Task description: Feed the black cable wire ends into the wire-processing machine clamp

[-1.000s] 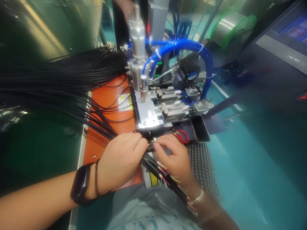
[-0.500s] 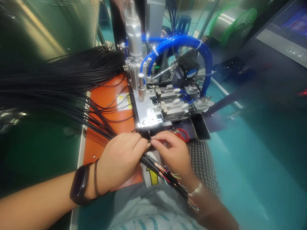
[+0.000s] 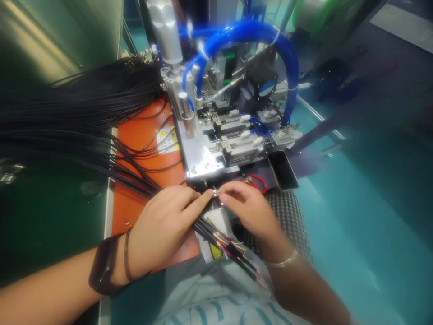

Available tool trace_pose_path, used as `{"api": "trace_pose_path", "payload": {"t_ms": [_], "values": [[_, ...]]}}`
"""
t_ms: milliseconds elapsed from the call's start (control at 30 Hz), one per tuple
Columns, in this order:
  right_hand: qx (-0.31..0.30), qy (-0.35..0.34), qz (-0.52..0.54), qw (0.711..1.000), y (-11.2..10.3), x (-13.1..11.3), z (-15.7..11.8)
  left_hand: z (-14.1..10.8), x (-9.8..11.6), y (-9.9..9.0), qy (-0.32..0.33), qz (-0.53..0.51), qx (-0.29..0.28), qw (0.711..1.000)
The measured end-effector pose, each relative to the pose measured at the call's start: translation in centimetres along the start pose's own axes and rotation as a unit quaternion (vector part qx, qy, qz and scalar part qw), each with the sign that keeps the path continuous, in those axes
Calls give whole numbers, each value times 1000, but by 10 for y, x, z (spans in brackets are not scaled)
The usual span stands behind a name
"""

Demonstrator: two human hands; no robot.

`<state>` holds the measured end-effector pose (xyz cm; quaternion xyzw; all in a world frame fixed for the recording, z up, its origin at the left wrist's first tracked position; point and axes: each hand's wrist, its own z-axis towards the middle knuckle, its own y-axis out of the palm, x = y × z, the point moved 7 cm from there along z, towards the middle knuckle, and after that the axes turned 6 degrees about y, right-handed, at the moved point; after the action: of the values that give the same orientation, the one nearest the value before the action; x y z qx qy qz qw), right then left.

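My left hand (image 3: 169, 221) is closed around a bundle of black cables (image 3: 204, 225), whose stripped ends with thin coloured wires (image 3: 233, 248) stick out below it toward my lap. Its thumb and index finger reach the front edge of the metal machine (image 3: 206, 158). Opposite them, my right hand (image 3: 248, 210) pinches fine light-coloured wires (image 3: 217, 191) between thumb and fingertips. The two hands' fingertips are a short gap apart, just in front of the machine plate. What lies under my left palm is hidden.
Long black cables (image 3: 77, 104) spread over the orange surface (image 3: 145, 122) on the left. A thick blue hose (image 3: 250, 34) arches above the machine. At its right front sit a dark open tray (image 3: 283, 170) and a red cord (image 3: 259, 183).
My right hand has drawn slightly right, away from my left fingertips, and light wires now show between them. My left thumb or finger is stretched further forward. The camera view has shifted.
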<state>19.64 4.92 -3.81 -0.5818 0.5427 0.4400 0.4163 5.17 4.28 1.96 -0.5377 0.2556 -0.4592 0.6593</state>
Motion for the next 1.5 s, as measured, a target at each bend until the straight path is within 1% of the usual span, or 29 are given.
{"api": "trace_pose_path", "payload": {"t_ms": [67,133,233,333,467,567,633,767,900,1133,1300,1400,1500], "values": [[-31,-23,67,997,0,-1,1,-1,1,-4,5,-17,8,1000],[-29,-42,89,995,-1,-3,2,-3,2,-6,12,-38,8,999],[-5,-51,57,997,-2,-7,3,-3,4,-8,15,-59,5,998],[-3,-49,40,998,1,-11,2,-3,3,-6,16,-60,6,998],[-9,-36,32,999,5,-10,0,-4,3,-7,37,-53,24,998],[-31,-17,46,998,5,-8,2,-4,4,-8,51,-41,33,997],[-36,-5,22,999,3,-6,3,-2,2,-7,45,-22,27,998],[-15,18,-51,998,-6,2,4,3,0,-1,22,11,-3,1000],[-6,38,-73,997,-6,10,3,5,1,5,13,12,-27,999],[10,48,-109,993,-4,12,4,6,0,10,9,26,-52,998],[5,43,-86,995,-4,20,11,7,1,9,10,41,-55,998],[18,29,-47,998,-5,22,13,8,2,11,4,52,-68,996],[37,3,-12,999,-7,17,12,8,2,12,-4,62,-78,995]]}}
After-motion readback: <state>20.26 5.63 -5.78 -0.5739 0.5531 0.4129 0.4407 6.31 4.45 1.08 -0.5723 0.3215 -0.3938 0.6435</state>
